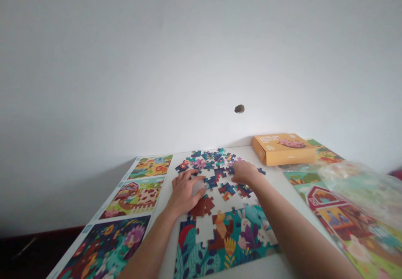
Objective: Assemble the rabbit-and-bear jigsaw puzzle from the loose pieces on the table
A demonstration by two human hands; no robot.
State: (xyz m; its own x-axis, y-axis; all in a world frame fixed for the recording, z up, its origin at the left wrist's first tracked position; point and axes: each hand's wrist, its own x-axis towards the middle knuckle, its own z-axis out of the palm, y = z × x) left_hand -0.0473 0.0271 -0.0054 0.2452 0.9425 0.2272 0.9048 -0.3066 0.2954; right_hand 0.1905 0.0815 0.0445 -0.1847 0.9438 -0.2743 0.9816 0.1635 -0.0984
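Observation:
My left hand lies with its fingers spread at the left of the loose puzzle pieces. Its thumb is beside joined brown puzzle pieces. Among the loose pieces on the right, my right hand points down with its fingers curled together; whatever is in the fingertips is hidden. Nearer to me lies a partly assembled puzzle with rabbits, a fox and plants on teal. White table shows through a gap in its upper left part, below the brown pieces.
A printed sheet with three pictures runs along the table's left side. At the back right stands a yellow puzzle box. Clear plastic wrap covers part of a farm puzzle on the right. The wall rises behind the table.

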